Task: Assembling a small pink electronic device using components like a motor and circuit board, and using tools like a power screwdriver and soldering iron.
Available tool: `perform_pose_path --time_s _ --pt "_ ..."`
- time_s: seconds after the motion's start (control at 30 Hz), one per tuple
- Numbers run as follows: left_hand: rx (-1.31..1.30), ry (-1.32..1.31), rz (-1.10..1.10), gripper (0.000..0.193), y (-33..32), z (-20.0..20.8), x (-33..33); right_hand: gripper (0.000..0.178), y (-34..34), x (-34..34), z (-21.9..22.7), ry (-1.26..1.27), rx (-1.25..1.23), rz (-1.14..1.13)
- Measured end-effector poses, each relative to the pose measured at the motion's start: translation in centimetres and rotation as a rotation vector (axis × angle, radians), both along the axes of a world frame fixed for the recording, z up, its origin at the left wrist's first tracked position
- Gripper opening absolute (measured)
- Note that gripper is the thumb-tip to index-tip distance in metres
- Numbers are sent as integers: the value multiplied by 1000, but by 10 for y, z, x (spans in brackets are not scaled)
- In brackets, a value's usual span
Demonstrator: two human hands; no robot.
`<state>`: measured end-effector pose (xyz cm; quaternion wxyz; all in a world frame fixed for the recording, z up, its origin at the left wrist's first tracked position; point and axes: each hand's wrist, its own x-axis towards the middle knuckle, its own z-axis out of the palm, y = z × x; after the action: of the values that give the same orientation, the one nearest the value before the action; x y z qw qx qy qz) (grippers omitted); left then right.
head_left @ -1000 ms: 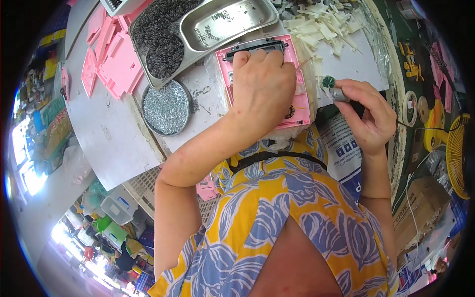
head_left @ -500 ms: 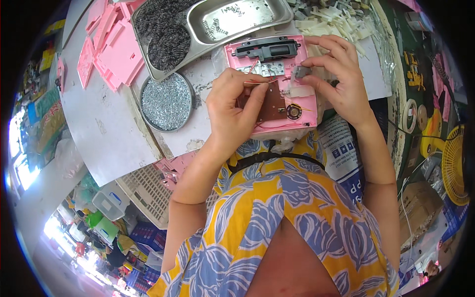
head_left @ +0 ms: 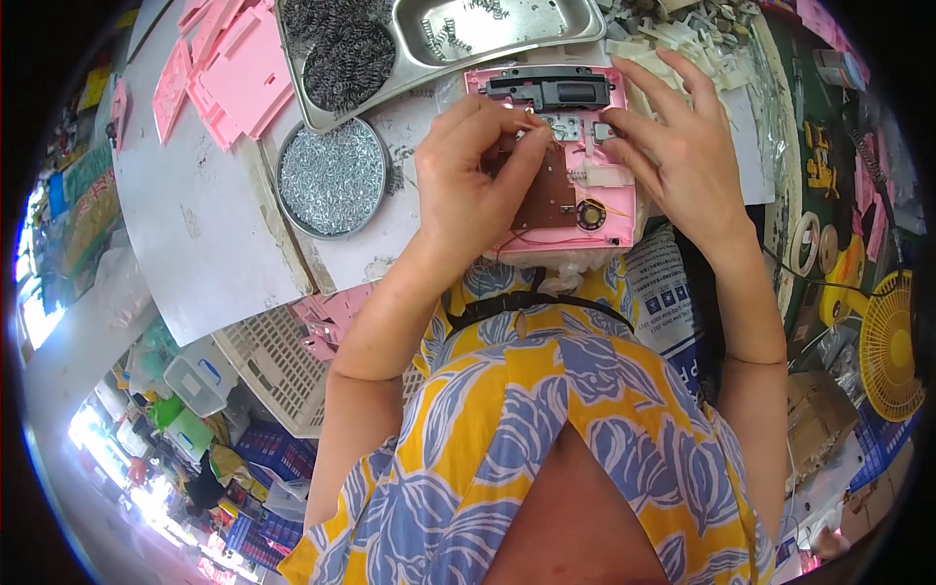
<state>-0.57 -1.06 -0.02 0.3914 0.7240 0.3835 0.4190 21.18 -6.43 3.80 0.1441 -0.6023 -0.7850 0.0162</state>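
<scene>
A pink plastic housing (head_left: pixel 627 207) lies open in front of me, holding a dark grey module (head_left: pixel 561 91), a metal plate (head_left: pixel 565 127), a brown circuit board (head_left: pixel 548 198), a white slider with a spring (head_left: pixel 608 175) and a small round speaker (head_left: pixel 591 214). My left hand (head_left: pixel 478 166) is closed over the board's left side, thumb and forefinger pinching thin wires near the metal plate. At the housing's right edge, my right hand (head_left: pixel 687 146) has thumb and forefinger on a small grey part (head_left: pixel 603 131); its other fingers are raised.
A metal tray (head_left: pixel 429 58) with dark springs stands beyond the housing. To the left are a round dish of small metal screws or pins (head_left: pixel 331 180) and stacked pink panels (head_left: pixel 244 78). White plastic pieces (head_left: pixel 697 58) are heaped at far right; a yellow fan (head_left: pixel 889 346) stands beyond.
The view has shifted slightly. My right hand has brought the grey part down against the housing beside the metal plate. My left hand still pinches the wires.
</scene>
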Motion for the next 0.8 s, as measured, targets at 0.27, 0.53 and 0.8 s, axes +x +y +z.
perform_pose_path --time_s 0.27,0.53,0.8 --pt "63 -41 -80 8 18 8 13 17 -3 -27 -6 276 103 1" --pt "143 183 -249 20 15 12 7 11 6 -23 -20 455 65 -4" --pt "274 228 -249 18 8 -7 5 12 -3 -15 -25 455 112 9"
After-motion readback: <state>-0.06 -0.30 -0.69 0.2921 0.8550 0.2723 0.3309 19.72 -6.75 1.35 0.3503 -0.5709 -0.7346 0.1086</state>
